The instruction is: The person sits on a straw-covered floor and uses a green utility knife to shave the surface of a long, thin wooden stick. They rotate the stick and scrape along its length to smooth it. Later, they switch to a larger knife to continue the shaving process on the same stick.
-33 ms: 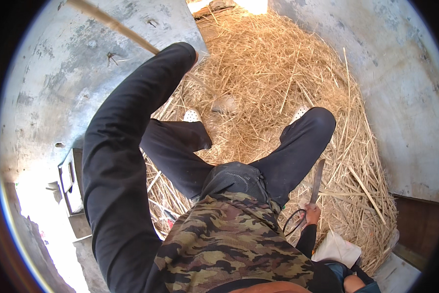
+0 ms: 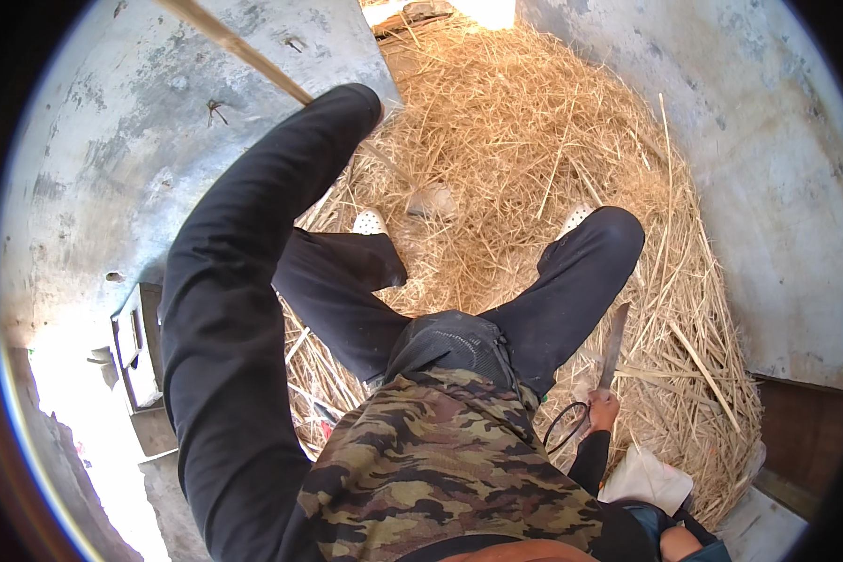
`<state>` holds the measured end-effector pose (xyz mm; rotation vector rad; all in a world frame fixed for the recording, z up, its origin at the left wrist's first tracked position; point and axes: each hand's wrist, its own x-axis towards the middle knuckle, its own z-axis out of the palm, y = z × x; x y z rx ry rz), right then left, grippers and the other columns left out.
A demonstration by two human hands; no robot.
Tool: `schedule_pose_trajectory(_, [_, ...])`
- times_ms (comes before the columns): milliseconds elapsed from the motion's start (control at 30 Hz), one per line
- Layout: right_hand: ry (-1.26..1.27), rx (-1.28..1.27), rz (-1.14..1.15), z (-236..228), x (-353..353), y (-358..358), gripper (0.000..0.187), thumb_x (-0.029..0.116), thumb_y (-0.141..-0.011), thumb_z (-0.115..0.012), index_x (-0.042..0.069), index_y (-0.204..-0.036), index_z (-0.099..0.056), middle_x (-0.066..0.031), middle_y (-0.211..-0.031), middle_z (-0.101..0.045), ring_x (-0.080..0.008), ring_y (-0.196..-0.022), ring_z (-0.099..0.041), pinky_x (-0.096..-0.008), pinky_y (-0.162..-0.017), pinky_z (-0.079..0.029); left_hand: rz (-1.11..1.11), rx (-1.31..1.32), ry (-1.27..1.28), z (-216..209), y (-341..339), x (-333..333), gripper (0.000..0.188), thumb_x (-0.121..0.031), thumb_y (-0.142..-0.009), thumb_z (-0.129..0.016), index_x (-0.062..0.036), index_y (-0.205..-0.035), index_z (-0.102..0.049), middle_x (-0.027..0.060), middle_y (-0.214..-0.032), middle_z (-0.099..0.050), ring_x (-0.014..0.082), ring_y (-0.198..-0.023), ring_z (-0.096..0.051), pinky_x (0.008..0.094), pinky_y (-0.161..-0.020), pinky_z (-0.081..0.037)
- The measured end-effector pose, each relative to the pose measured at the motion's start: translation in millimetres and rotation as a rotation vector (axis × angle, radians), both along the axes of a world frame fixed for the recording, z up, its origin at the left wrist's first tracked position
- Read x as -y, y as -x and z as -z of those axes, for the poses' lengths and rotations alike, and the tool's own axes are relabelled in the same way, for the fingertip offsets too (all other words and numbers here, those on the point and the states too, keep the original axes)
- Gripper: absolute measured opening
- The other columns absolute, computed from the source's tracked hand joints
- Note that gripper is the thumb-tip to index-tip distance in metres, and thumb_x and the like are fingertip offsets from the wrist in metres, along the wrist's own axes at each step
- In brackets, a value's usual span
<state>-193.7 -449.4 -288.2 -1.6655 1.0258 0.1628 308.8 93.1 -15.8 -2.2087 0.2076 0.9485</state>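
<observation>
My left arm, in a black sleeve, stretches up and forward. Only a sliver of my left hand (image 2: 381, 111) shows past the cuff, its fingers hidden. A long pale wooden pole (image 2: 243, 49) slants in from the upper left, passes beneath that forearm and comes out past the hand, which appears closed round it. At the lower right, beside my right thigh, my right hand (image 2: 603, 410) is closed on the handle of a long-bladed knife (image 2: 614, 345). The blade points forward over the straw. A thin black loop (image 2: 566, 423) lies by that hand.
Dry straw (image 2: 506, 122) covers the ground, with thicker stalks (image 2: 707, 375) at the right. Mottled grey walls (image 2: 777, 159) stand on both sides. A white sack-like thing (image 2: 648, 478) lies behind my right hand. An open metal box (image 2: 140, 347) stands against the left wall.
The pole's upper end has swung slightly to the right, and my left arm has shifted a little right with it. The knife has barely moved.
</observation>
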Motion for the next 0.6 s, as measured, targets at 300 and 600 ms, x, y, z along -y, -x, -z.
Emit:
schedule_pose_trajectory(300, [0.207,0.595,0.100,-161.8,-73.1,-98.7,0.033,0.007,-0.084,-0.068,0.002,-0.109,-0.048,-0.0049,-0.076,-0.054,-0.0102,-0.057,-0.054,-0.0246,-0.046,-0.043,0.001,0.150,0.118,-24.5,38.8,50.7,0.033,-0.013,-0.079,-0.069,-0.0108,-0.111,-0.071,0.0125,-0.111,-0.069,0.0294,-0.101,-0.067,0.0412,-0.082,-0.053])
schedule_pose_trajectory(600, [-0.749,0.590,-0.130,-235.4,-178.3,-210.5,0.036,0.008,-0.086,-0.061,0.000,-0.119,-0.047,-0.0054,-0.074,-0.053,-0.0112,-0.052,-0.051,-0.0243,-0.044,-0.043,-0.079,0.312,-0.041,34.3,-14.7,-3.8,0.034,-0.027,-0.077,-0.075,-0.0220,-0.111,-0.072,0.0006,-0.110,-0.069,0.0148,-0.099,-0.066,0.0398,-0.082,-0.053])
